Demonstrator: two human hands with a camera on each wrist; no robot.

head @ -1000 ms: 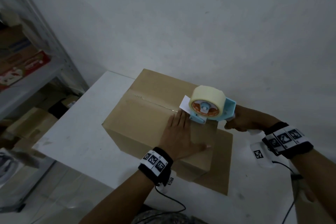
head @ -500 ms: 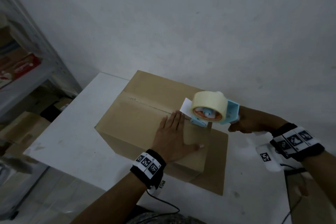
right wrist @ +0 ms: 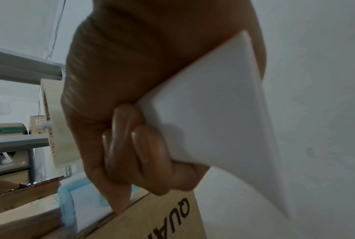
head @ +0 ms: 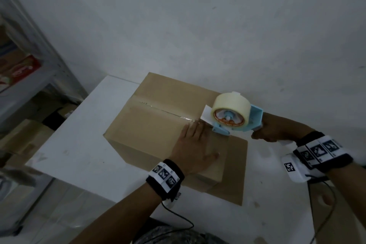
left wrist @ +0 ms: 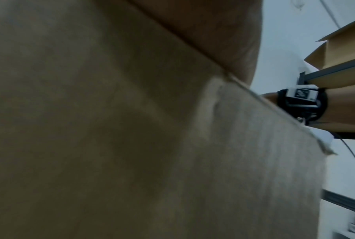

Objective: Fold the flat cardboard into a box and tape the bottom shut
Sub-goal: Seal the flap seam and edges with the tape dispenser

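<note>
While the box (head: 158, 125) sits at the worktop's (head: 79, 140) far edge, the left hand (head: 196, 148) presses flat on it; the right hand (head: 271, 130) grips the tape dispenser (head: 231, 117) on its seam.

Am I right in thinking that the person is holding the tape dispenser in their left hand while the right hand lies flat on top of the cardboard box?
Not quite: the hands are swapped. In the head view the right hand grips the tape dispenser, and the left hand lies flat on top of the cardboard box.
</note>
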